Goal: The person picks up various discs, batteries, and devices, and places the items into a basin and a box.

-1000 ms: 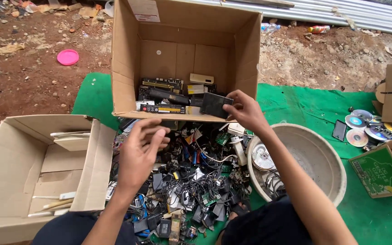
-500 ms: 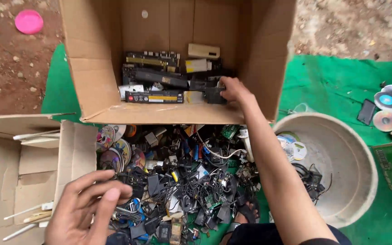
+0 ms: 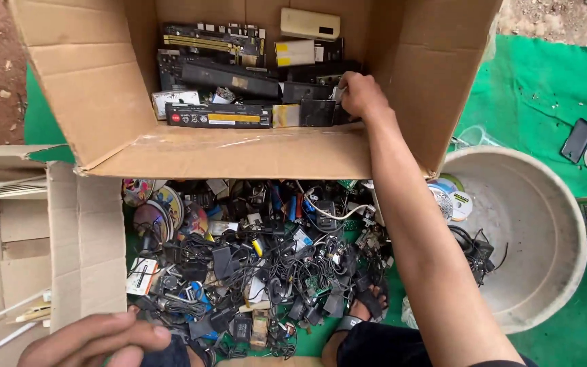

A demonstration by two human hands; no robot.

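**Clerk:** Head view, item one: flat black battery pack (image 3: pixel 317 113), lying inside the tipped cardboard box (image 3: pixel 103 102), toward the right end of the front row, just behind the box's lower flap. Right hand (image 3: pixel 361 95) sits at its right edge, fingers curled in on it; whether they pinch it or only touch it, I cannot tell.

**Checker:** Handling?

**Clerk:** Judged rigid, slab-shaped, smooth-cased, moderately heavy for its bulk (likely slippery on the broad faces). Best taken by the short edges, thumb opposite fingers. Not fragile, I'd say, but the corners could snag its neighbours.

**Checker:** Neighbours?

**Clerk:** Long black battery with a yellow-and-red label (image 3: pixel 219 115) just beside it to the left; black bars and a green circuit board (image 3: pixel 212 37) stacked behind; cream-coloured rectangular unit (image 3: pixel 309 23) at the box's back wall.

**Checker:** Other hand?

**Clerk:** Left hand (image 3: pixel 96 340), bottom-left, fingers drawn loosely together, holding nothing that shows, at the near edge of the heap of tangled cables and adapters (image 3: pixel 253 265) on the green mat (image 3: pixel 538 88). Discs (image 3: pixel 154 211) at the heap's left; grey basin (image 3: pixel 531 238) to its right; second carton (image 3: pixel 28 238) at far left.
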